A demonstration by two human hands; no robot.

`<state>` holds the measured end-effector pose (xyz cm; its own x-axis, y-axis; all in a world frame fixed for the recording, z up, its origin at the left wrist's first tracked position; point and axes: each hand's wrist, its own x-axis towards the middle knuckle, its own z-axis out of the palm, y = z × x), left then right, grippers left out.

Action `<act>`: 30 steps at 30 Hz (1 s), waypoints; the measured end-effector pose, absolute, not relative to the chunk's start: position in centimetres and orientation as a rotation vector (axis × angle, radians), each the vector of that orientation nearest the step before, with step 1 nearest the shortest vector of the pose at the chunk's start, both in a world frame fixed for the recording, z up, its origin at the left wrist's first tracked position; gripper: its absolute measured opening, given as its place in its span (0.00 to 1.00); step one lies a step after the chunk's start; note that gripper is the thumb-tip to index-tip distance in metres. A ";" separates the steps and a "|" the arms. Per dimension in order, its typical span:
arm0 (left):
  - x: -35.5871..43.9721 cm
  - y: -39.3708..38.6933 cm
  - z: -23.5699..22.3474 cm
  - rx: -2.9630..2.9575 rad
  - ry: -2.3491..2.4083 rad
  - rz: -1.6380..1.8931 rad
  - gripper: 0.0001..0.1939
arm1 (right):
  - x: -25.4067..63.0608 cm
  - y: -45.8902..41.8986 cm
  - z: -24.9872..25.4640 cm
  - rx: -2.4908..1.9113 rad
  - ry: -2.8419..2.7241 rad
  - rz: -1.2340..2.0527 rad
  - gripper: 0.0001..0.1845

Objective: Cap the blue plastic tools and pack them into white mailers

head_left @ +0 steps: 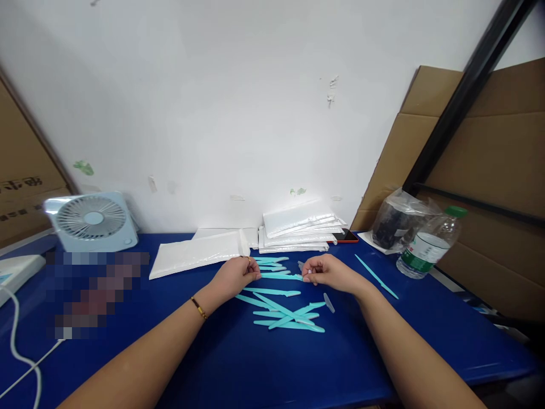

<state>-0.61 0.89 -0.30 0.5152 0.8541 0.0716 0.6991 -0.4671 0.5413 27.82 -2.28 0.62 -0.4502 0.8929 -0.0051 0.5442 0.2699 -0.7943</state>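
A turquoise eyebrow razor [279,276] stretches between my two hands. My left hand [239,277] pinches its handle end. The fingers of my right hand [324,274] are closed at its blade end. Behind those fingers shows a small clear blade cap [300,265], partly hidden. More razors of the same kind lie nearby: a few just behind the held one, and a crossed pile [289,315] in front of it. Another clear cap [329,303] rests at the pile's right. One lone razor [377,276] lies farther right on the blue table [204,363].
White padded envelopes [298,224] are stacked against the wall, with a single envelope [196,253] to their left. A phone [347,236] lies beside the stack. At right stand a water bottle [430,247] and a bagged dark item [394,224]. A fan [93,221] is at left.
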 end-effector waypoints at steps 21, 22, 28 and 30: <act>-0.3 0.7 -0.4 2.455 1.195 0.378 0.07 | 30.8 -2.0 0.7 -1.496 -2.315 0.962 0.15; -0.3 0.7 -0.3 2.457 1.196 0.390 0.07 | 30.4 -2.0 0.5 -1.475 -2.296 0.939 0.17; -0.6 0.4 0.0 2.447 1.151 0.391 0.10 | 28.7 -2.2 0.2 -1.371 -2.312 0.809 0.12; -0.6 0.4 0.0 2.447 1.141 0.386 0.09 | 28.7 -2.2 0.3 -1.361 -2.333 0.791 0.11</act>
